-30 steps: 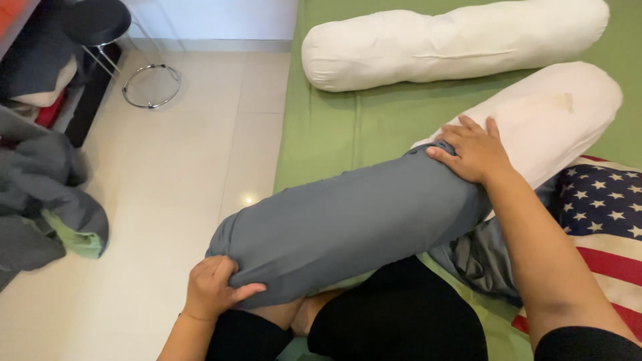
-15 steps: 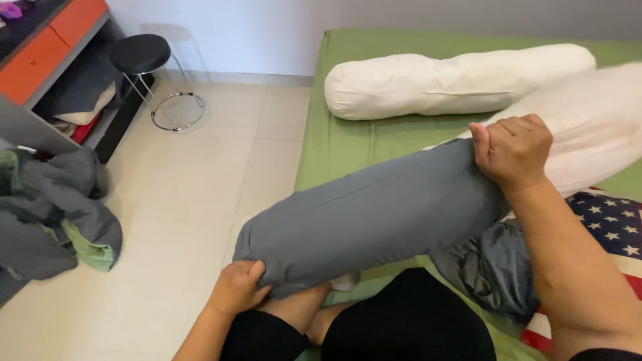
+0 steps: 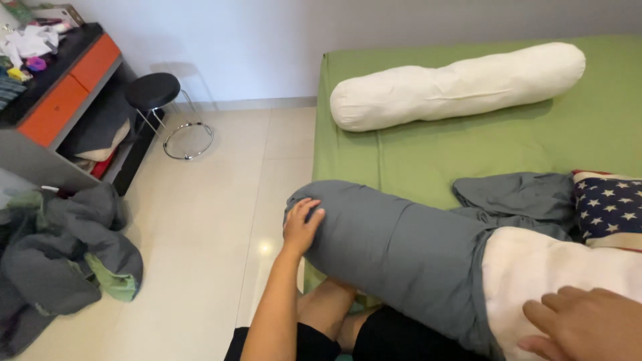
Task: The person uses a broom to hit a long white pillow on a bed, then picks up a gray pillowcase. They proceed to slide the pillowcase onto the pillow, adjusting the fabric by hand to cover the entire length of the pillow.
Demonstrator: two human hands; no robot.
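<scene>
Bolster [image 3: 535, 287] lying across the near edge of the green bed [image 3: 468, 154], long and round, mostly sheathed in a grey cover [image 3: 401, 247] creased with soft folds. Cover drawn over the left end and reaching about two thirds along; bare white stuffing showing at the right. Left hand [image 3: 301, 227] cupped flat against the rounded grey end, fingers spread, grip loose rather than closed. Right hand [image 3: 588, 327] resting open on the white part at the near right, palm down, clutching nothing. Second white bolster [image 3: 455, 87] lying farther off on the bed, uncovered. Starred cushion [image 3: 612, 207] at the right edge, just beside crumpled grey cloth [image 3: 515, 194]. Black stool [image 3: 154, 93] on the far left floor.
</scene>
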